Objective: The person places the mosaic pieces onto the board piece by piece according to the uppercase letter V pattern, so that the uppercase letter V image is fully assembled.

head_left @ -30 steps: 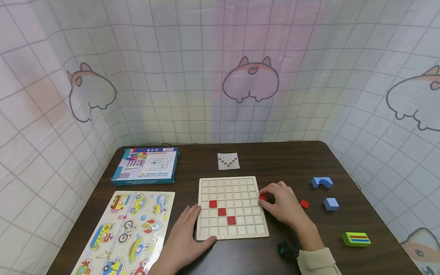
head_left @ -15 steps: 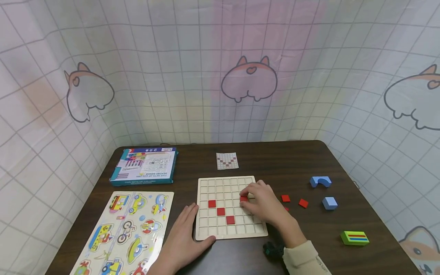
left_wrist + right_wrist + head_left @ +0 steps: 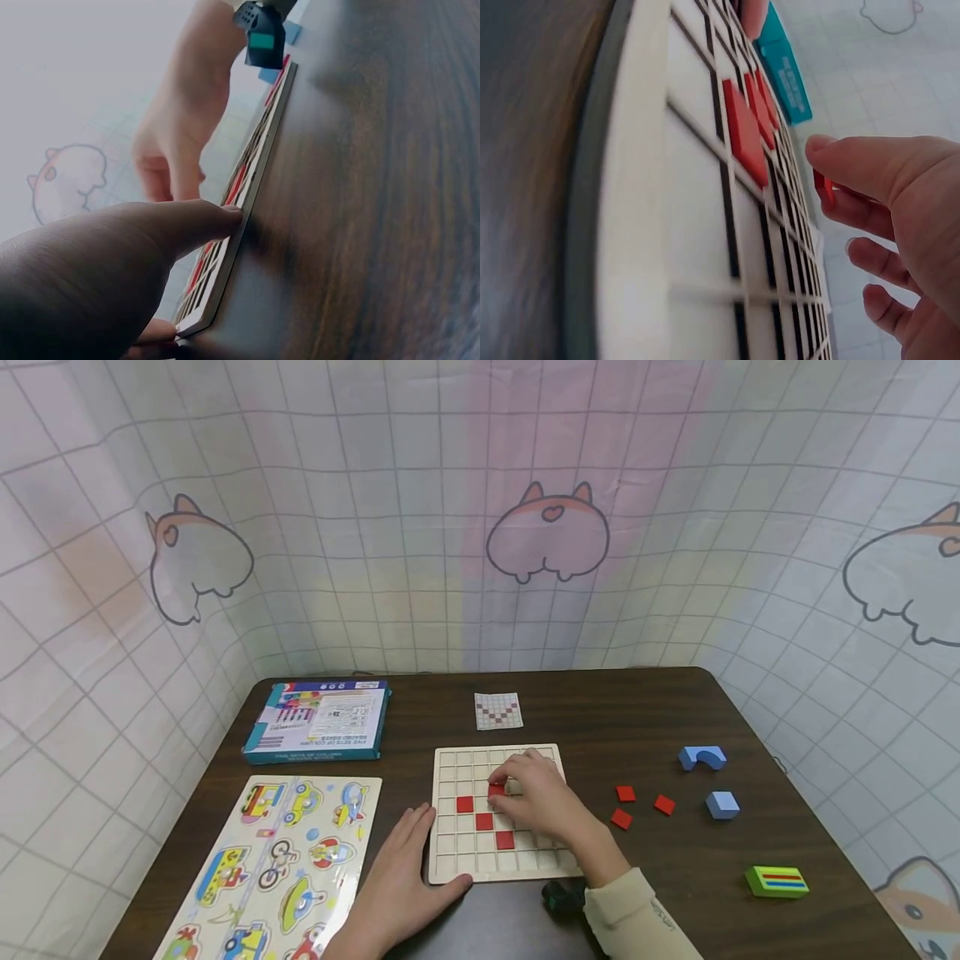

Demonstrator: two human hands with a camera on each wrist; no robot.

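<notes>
A cream grid board (image 3: 551,866) lies mid-table, with three red square tiles in a diagonal row, one of them a red tile (image 3: 505,840) near the front. Over the board's middle, my right hand (image 3: 536,797) pinches another red tile (image 3: 823,186) between thumb and index finger; the right wrist view has it just above the grid. At the board's left side rests my left hand (image 3: 408,877), its thumb on the front edge and its fingers straight along the left edge. In the left wrist view that thumb (image 3: 202,219) touches the rim.
Right of the board lie three loose red tiles (image 3: 621,818). Beyond them are a blue arch block (image 3: 702,757), a blue cube (image 3: 722,805) and a green striped block (image 3: 777,882). A small pattern card (image 3: 498,712), a teal box (image 3: 315,722) and a vehicle puzzle board (image 3: 300,814) also lie there.
My right hand has carried the pinched red tile leftward from the board's right edge to over its middle. Loose tiles at the right have come into view. My left hand stays in place.
</notes>
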